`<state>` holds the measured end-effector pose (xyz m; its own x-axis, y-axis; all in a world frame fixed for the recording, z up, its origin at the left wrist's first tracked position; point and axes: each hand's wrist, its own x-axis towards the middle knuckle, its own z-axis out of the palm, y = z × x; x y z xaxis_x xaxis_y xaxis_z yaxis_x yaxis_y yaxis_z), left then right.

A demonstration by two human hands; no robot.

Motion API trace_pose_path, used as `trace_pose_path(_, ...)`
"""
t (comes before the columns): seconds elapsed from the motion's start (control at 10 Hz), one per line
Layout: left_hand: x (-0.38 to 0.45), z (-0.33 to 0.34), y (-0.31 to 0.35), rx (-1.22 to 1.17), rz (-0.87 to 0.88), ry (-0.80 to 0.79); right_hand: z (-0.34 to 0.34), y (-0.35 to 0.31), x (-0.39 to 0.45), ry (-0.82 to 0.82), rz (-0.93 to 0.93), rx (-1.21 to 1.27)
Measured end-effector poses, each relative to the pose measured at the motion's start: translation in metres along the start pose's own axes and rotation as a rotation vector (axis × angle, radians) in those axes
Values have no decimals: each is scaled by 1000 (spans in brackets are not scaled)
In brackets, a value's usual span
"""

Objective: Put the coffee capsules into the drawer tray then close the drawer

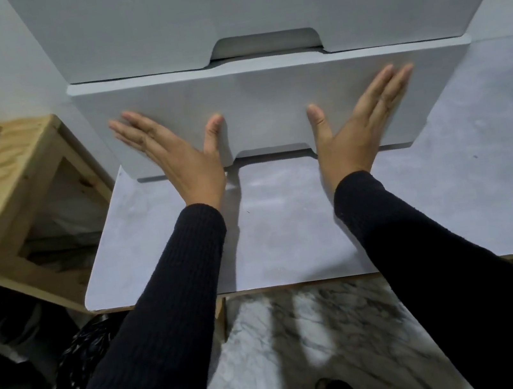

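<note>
The white drawer (267, 101) sits at the far middle of the scene, below another white drawer front (219, 11) with a cut-out handle notch; its front stands out a little from the unit, a thin strip of its top edge showing. No coffee capsules or tray can be seen, the inside of the drawer being hidden. Both hands lie flat on the drawer front, fingers spread wide and holding nothing: the left hand (171, 154) on the left part with its fingers pointing up and left, the right hand (361, 120) on the right part with its fingers pointing up and right, the thumbs turned toward each other on either side of the lower handle notch. Black knitted sleeves (169, 292) cover both forearms. The unit stands on a pale grey surface (287, 229) that reaches toward the near edge. To the left stands a light wooden stool (0, 174), and below lies a marbled floor (306, 348).
</note>
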<state>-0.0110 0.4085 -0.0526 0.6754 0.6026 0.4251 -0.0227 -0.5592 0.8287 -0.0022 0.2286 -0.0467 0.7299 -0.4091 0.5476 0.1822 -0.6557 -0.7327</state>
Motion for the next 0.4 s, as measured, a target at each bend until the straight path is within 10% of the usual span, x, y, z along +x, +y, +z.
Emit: trace_pose_path(0.4, 8, -1, 5, 49, -59, -66, 5, -3, 6, -41, 25, -65)
